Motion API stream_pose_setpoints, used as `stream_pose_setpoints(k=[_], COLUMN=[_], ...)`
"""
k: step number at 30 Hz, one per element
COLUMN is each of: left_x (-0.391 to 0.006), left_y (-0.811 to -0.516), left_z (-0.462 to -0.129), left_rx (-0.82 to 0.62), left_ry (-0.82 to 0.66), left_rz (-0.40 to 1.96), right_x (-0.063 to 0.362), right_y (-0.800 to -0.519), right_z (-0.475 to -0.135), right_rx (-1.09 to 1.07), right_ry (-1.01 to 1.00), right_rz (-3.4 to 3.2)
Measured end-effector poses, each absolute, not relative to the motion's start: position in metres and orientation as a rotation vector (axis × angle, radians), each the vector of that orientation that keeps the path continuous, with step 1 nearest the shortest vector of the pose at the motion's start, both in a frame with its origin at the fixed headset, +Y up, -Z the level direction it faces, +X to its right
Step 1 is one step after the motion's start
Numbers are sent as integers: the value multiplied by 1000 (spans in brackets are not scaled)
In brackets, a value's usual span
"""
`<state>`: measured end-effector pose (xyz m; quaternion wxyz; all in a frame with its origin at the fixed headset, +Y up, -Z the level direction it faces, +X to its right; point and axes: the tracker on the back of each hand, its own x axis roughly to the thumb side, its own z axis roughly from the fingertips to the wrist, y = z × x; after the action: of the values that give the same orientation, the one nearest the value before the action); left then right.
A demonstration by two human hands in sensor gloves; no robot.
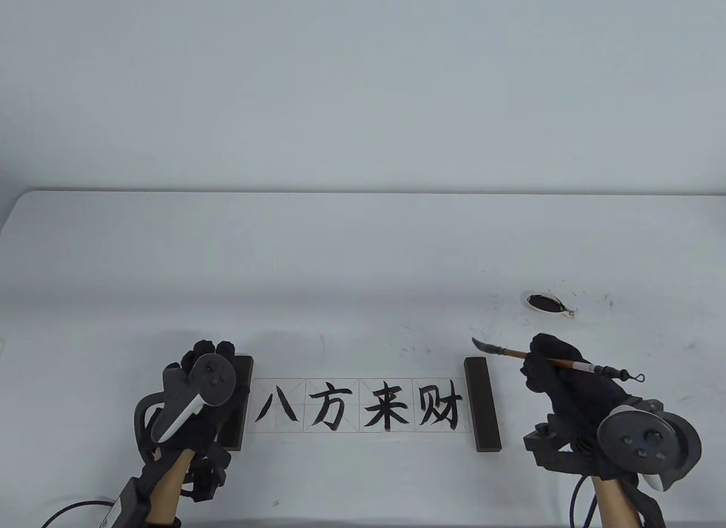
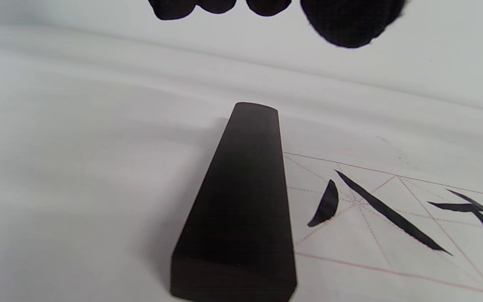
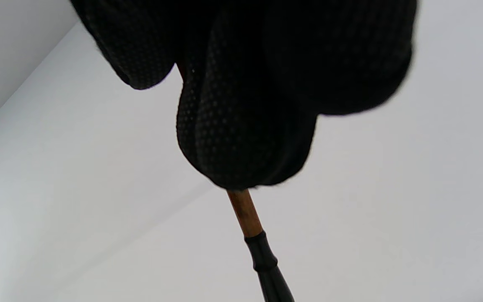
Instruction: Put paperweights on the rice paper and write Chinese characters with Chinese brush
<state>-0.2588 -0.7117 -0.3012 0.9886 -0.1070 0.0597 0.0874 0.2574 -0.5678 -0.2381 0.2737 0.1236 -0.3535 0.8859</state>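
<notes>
The right hand [image 1: 558, 375] has its fingers pinched around the brush [image 1: 558, 362], right of the rice paper [image 1: 361, 406]. Its wet tip looks soft, so hold the stiff stick. The left hand [image 1: 195, 392] hangs loose over the left paperweight [image 2: 241, 209].

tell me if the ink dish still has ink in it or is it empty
It has ink: the ink dish shows a dark pool filling most of its inside. How deep it is cannot be told. The brush tip is black too.
</notes>
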Motion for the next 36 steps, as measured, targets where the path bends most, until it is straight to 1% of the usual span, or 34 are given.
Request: stream_pose_setpoints(k=[3,11,13,18,23,25,29,36], left_x=[-259,-259,-259,-259,-259,-259,-259,-258], left_y=[-712,-711,-711,-711,-711,-711,-711,-711], left_z=[-301,-301,-301,-301,-301,-301,-301,-301], left_rx=[-212,-212,-213,-213,-208,-208,-207,-207], left_ry=[121,126,127,128,125,121,119,116], left_rz=[175,173,173,173,175,173,173,173], right_x=[261,272,275,282,287,288,290,290], right_y=[-558,-541,-539,-541,-563,-581,-616,-663], right_z=[-236,-236,-237,-247,-266,-277,-295,-317], right_rx=[318,238,209,133,76,59,8,-40], right_ry=[-1031,-1099,-1094,-991,-818,-724,-600,-405], right_rz=[2432,2545,2569,2702,2958,3096,3279,3437])
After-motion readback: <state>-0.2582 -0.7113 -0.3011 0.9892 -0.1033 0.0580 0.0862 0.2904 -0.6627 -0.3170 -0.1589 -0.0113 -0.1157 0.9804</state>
